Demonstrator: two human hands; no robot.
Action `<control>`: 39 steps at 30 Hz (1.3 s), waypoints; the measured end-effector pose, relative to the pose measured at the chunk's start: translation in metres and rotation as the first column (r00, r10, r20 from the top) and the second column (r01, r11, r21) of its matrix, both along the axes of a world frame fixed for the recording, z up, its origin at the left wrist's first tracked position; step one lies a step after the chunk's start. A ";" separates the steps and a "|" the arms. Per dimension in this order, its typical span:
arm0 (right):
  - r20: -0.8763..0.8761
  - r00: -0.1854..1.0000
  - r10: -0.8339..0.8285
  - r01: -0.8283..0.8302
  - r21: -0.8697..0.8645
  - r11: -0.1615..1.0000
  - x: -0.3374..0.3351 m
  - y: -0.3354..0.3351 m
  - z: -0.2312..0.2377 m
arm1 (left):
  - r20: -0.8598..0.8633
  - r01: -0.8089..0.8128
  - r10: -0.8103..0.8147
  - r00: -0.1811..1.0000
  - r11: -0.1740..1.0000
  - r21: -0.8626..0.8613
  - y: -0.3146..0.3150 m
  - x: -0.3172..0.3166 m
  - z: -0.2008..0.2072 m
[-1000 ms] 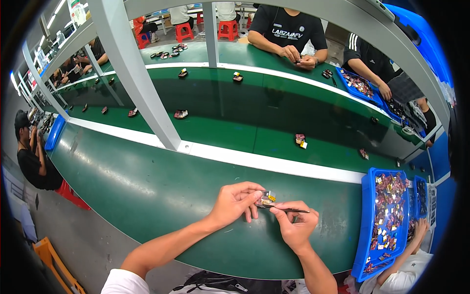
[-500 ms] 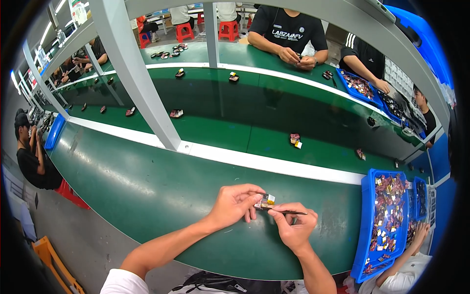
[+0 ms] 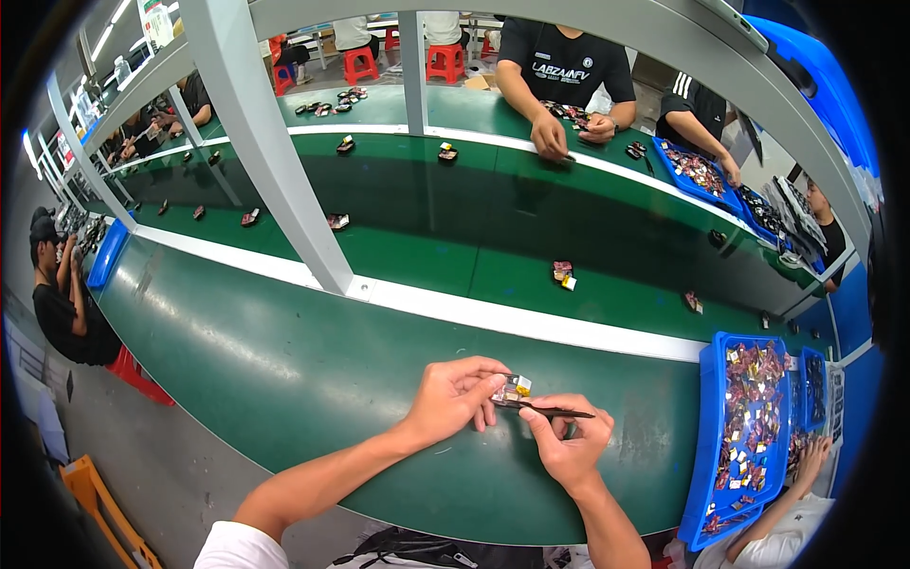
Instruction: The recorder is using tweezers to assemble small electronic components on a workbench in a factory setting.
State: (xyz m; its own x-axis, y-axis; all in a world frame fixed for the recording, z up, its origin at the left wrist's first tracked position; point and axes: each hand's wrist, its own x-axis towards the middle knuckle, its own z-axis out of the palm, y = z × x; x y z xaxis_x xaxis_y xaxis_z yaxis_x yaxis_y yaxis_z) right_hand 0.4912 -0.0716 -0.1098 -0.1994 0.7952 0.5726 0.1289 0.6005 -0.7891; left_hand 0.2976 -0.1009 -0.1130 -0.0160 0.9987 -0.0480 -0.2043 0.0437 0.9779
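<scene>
Above the green worktable, my left hand (image 3: 457,398) pinches a small electronic assembly (image 3: 513,387) with a dark case and a white-and-yellow block on it. My right hand (image 3: 573,438) is closed round thin black tweezers (image 3: 561,412), held nearly level. Their tip meets the near edge of the assembly, and the fingers of both hands almost touch. Part of the assembly is hidden behind my left fingers, so what the tip grips cannot be made out.
To my right stands a blue tray (image 3: 706,455) of loose small parts, beside a smaller blue tray (image 3: 812,384). Beyond the white rail (image 3: 493,318), a green belt (image 3: 417,256) carries similar assemblies (image 3: 564,275). A grey post (image 3: 275,142) rises at the rail. Co-workers sit across and at both sides.
The assemblies on the belt have shifted slightly left. Across from me, a co-worker's hand has reached down toward the belt. My hands and the assembly have stayed nearly still.
</scene>
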 end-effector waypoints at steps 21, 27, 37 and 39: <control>0.093 0.994 0.052 -0.070 0.208 0.976 0.015 0.007 -0.006 | -0.024 0.039 -0.039 0.999 0.999 -0.021 0.006 0.017 -0.001; 0.132 0.991 0.026 -0.063 0.291 0.955 0.016 0.005 -0.006 | -0.082 -0.010 0.009 0.997 1.000 -0.010 0.004 0.023 -0.004; 0.159 0.987 -0.016 -0.035 0.309 0.950 0.014 0.000 0.004 | -0.094 -0.124 0.125 0.988 0.992 0.017 0.007 0.026 0.000; 0.095 0.994 -0.058 0.025 0.315 0.949 0.015 0.004 0.005 | -0.115 -0.197 0.199 0.973 0.980 0.027 0.024 0.017 0.005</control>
State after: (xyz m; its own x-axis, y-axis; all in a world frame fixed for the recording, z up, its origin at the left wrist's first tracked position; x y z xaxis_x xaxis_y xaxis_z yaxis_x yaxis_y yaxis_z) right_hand 0.5059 -0.0677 -0.1050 -0.2400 0.5885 0.7721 0.2286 0.8072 -0.5442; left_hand 0.3144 -0.0773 -0.1082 -0.2179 0.9758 -0.0189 -0.0919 -0.0012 0.9958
